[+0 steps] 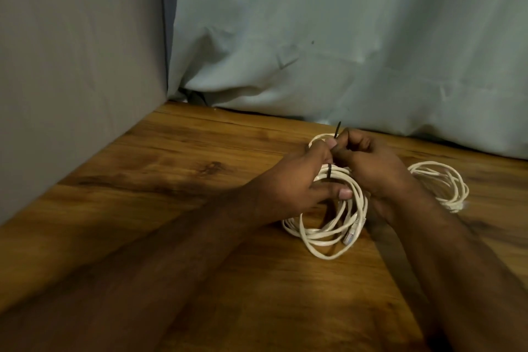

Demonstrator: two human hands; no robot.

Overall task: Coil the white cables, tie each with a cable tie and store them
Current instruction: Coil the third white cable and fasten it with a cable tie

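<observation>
Bare table [171, 180] leftward; second coil [440, 183] just right of hands.

1. a wooden tabletop [177, 208] with warm brown grain fills the lower part of the view.
2. behind the tabletop hangs a wrinkled pale cloth [343, 37].
3. left of the tabletop stands a plain grey panel [71, 66].
4. the light is dim.

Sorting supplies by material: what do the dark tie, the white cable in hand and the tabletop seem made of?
Cable tie: thin dark strip, likely nylon plastic.
White cable: smooth off-white jacket, probably PVC; clear plastic plug at its end.
Table: glossy wood grain; solid wood or laminate, cannot tell.
</observation>
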